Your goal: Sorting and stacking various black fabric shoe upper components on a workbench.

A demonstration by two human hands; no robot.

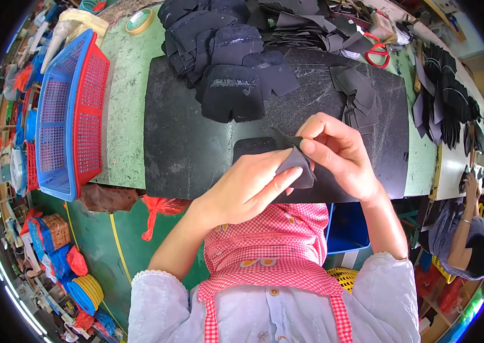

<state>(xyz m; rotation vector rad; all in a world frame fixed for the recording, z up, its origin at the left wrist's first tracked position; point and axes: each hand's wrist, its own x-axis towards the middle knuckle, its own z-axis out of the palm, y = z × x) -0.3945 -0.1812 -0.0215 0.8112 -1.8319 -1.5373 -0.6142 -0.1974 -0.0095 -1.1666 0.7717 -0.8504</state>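
Note:
Near the front edge of the black work mat (pixel 190 154), both hands meet at a small dark grey cut piece (pixel 300 171). My left hand (pixel 253 182) grips it between thumb and fingers. With thumb and forefinger, my right hand (pixel 336 151) pinches a thin dark strip or edge (pixel 287 138) at the top of that piece; whether the two are joined I cannot tell. Another black piece (pixel 246 146) lies flat on the mat, partly hidden behind my left hand. Farther back, overlapping black notched pieces (pixel 231 94) are piled, some with whitish smears along an edge.
Grey cut pieces (pixel 360 97) lie stacked at the mat's right. Behind them are red-handled scissors (pixel 377 52). Blue and red plastic baskets (pixel 89 114) stand at the left, and a tape roll (pixel 139 21) lies at the back left. Another person (pixel 464 240) sits at far right.

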